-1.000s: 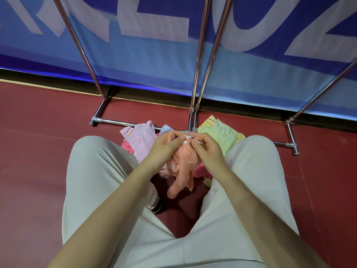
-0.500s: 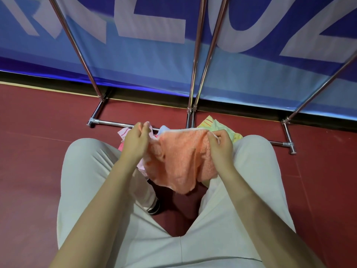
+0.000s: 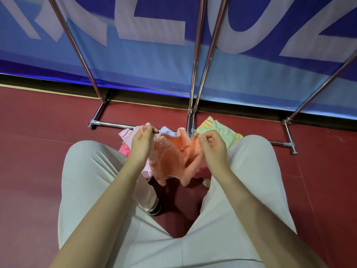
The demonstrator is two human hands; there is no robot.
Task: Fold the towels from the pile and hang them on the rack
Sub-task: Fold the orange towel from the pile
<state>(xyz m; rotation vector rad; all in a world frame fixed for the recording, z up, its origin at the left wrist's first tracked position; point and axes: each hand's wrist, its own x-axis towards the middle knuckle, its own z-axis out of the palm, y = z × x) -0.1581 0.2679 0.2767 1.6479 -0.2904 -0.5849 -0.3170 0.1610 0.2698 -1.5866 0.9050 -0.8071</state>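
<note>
head | left hand (image 3: 142, 146) and right hand (image 3: 212, 147) fingers pinch orange towel (image 3: 173, 161) top edge, slack between knees | pile (image 3: 218, 130) on floor by rack (image 3: 193, 117) base

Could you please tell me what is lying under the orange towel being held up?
Under the orange towel the pile shows pink, white and yellow-green towels at its edges on the red floor; its middle is covered.

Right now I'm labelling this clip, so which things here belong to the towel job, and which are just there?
Part of the job:
orange towel, held by left hand and right hand
towel pile on the floor
metal rack

Just there:
blue banner
red floor
black shoe
</note>
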